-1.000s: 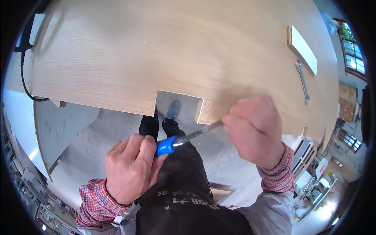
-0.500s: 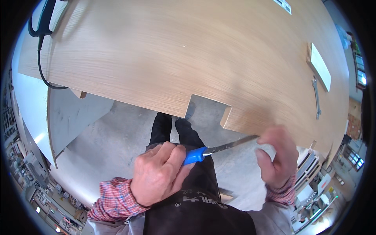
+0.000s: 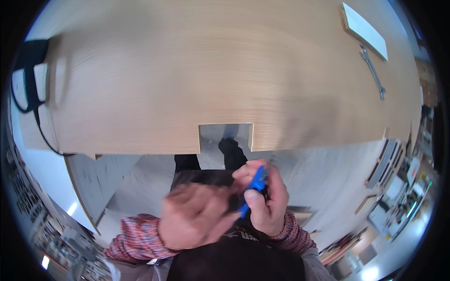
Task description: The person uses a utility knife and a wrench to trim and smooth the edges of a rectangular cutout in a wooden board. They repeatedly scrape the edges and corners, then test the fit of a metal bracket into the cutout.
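My right hand [image 3: 269,199] is closed round the blue handle [image 3: 256,180] of a hand file, over the dark apron. The file's blade does not show clearly. My left hand [image 3: 194,215] is right beside it at the handle's lower end, its fingers smeared by motion, so their grip cannot be told. Just beyond both hands lies a large pale wooden board [image 3: 178,84], with a rectangular notch cut into its near edge. Neither hand touches the board.
At the far right of the board lie an open-ended wrench [image 3: 373,75] and a white-faced plywood offcut [image 3: 365,30]. A black power tool [image 3: 30,86] with a cord stands at the left. Below the board's left edge leans a white panel [image 3: 51,178].
The file has passed from my left hand into my right, and its handle now points upward. My right hand came inward from the right. The view has shifted, so the notch sits further left.
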### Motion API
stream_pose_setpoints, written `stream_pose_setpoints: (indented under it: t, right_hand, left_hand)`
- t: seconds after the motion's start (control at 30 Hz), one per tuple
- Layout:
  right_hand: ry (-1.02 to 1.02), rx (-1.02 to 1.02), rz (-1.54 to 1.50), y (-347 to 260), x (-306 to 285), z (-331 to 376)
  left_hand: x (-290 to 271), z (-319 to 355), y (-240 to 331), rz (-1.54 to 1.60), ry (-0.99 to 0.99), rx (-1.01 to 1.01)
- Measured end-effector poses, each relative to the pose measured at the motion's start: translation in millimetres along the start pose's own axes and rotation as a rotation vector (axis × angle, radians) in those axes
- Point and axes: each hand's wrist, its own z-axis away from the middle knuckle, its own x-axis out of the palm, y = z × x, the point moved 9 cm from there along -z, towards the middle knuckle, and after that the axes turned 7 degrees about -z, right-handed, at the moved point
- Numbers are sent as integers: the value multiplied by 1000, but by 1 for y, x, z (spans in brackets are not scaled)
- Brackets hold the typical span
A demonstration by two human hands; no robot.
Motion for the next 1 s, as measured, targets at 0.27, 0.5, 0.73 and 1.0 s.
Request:
stream_pose_setpoints:
  t: [0.27, 0.5, 0.73, 1.0]
  right_hand:
    - [295, -164, -42, 22, 18, -10]
    - [340, -139, -122, 21, 25, -18]
    - [267, -95, 50, 20, 38, -15]
    - [379, 2, -6, 0, 18, -4]
  left_hand:
    - [-90, -103, -40, -410, 36, 463]
    - [-44, -143, -6, -452, -169, 880]
    - [-45, -133, -16, -533, -219, 1005]
    - [-38, -144, -9, -482, -144, 1018]
